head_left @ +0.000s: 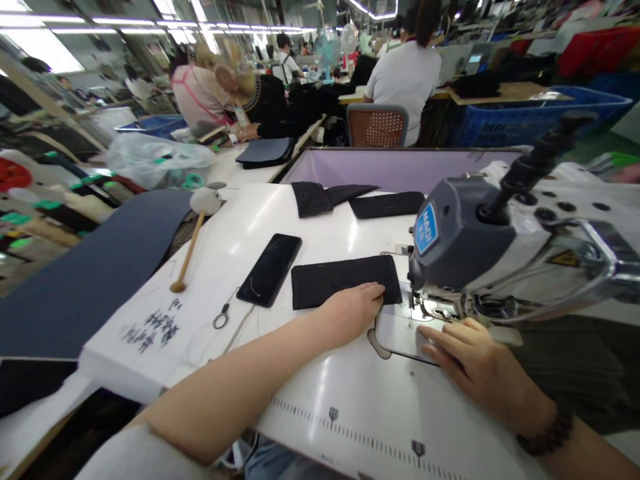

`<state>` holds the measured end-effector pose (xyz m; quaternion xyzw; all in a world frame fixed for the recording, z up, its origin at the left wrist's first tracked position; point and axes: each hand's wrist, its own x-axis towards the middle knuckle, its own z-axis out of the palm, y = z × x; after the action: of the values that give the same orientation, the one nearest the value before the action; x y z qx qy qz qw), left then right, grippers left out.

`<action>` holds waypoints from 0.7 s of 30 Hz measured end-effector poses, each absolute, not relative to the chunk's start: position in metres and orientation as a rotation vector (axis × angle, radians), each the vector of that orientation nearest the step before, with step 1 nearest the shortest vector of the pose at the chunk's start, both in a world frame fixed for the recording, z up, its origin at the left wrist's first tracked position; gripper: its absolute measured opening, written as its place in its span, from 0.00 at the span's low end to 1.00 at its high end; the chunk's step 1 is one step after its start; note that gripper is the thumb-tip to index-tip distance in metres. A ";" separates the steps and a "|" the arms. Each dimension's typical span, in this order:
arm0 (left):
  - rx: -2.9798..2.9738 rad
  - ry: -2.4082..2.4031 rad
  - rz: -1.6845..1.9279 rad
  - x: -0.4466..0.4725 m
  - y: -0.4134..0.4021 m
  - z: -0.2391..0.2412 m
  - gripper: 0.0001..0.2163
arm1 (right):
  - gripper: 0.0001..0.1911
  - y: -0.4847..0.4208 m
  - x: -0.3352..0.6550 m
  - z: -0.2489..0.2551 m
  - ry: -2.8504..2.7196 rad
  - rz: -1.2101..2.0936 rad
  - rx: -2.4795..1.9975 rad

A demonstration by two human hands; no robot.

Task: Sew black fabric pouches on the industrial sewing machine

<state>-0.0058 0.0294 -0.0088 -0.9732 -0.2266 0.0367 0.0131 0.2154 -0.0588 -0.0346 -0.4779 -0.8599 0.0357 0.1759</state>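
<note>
My left hand (353, 308) rests with its fingertips on the near edge of a black fabric piece (340, 280) that lies flat on the white table, left of the sewing machine's needle. Its fingers are bent down onto the cloth, holding nothing. My right hand (473, 360) lies flat on the metal needle plate (400, 333), fingers stretched out toward the needle, empty. The grey sewing machine head (460, 240) stands just above and behind both hands.
A black phone (270, 268) lies left of the fabric, beside a wooden mallet (189, 250) and a small ring (221, 321). More black pieces (350, 200) lie farther back. Dark blue cloth (90, 273) drapes at the left. Other people sit at benches behind.
</note>
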 end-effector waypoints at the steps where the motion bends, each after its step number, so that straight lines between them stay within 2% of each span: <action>1: -3.036 -0.729 0.119 -0.014 0.027 -0.007 0.14 | 0.17 -0.059 0.216 -0.035 -2.439 0.113 -1.351; 8: -2.936 -0.923 0.134 -0.032 0.017 0.003 0.13 | 0.16 -0.059 0.215 -0.036 -2.434 0.137 -1.361; 14: -2.921 -1.254 0.104 -0.010 0.058 0.009 0.20 | 0.14 -0.058 0.215 -0.034 -2.417 0.157 -1.332; 17: -3.192 -1.284 -0.230 -0.012 0.045 0.040 0.20 | 0.14 -0.057 0.215 -0.032 -2.418 0.147 -1.283; 19: -3.552 -1.002 -0.564 -0.019 0.015 0.067 0.14 | 0.13 -0.057 0.214 -0.029 -2.437 0.145 -1.265; 21: -3.805 -0.644 -0.832 -0.029 -0.018 0.090 0.13 | 0.13 -0.059 0.211 -0.025 -2.483 0.078 -1.245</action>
<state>-0.0291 -0.0179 0.0903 -0.8866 -0.1499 -0.1939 -0.3923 0.2105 -0.0587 -0.0245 -0.4408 -0.8789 0.0275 0.1803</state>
